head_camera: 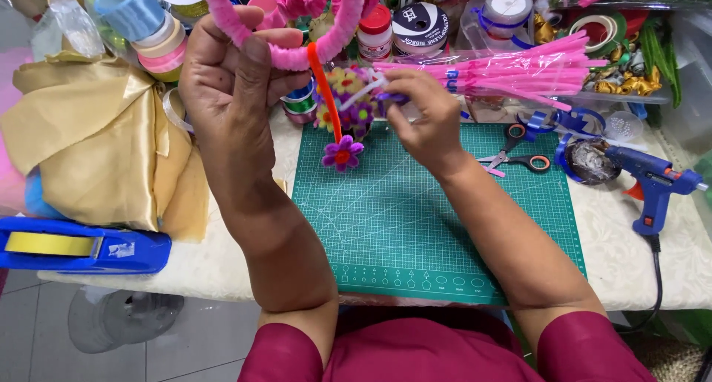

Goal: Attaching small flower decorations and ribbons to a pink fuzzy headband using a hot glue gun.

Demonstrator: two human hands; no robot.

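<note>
Counter [653, 263] under a pale cloth, crowded along the top of the frame with ribbon spools and craft supplies. Gold fabric [96, 137] heaped at the left; green cutting mat [437, 219] at centre, bare in its lower half. Blue tape dispenser [81, 248] at lower left, blue glue gun [653, 178] at the right edge, bundle of pink pipe cleaners [512, 74] lying crosswise at upper right, scissors [519, 156] on the mat's upper right corner.

Left hand [230, 93] raised in the upper left centre, fingers closed around a fuzzy pink hoop [297, 56], pinching its lower arc between thumb and forefinger. Orange pipe cleaner [326, 93] hanging from that pinch, long axis near vertical, slanting slightly right as it drops, ending in a small purple flower [343, 153] just above the mat.

Right hand [423, 119] just right of the orange stem, fingers closed on a thin white strip [363, 89] beside a cluster of small coloured flowers [352, 104]. Cluster between the two hands, touching the stem, nearer the right fingertips than the left.
</note>
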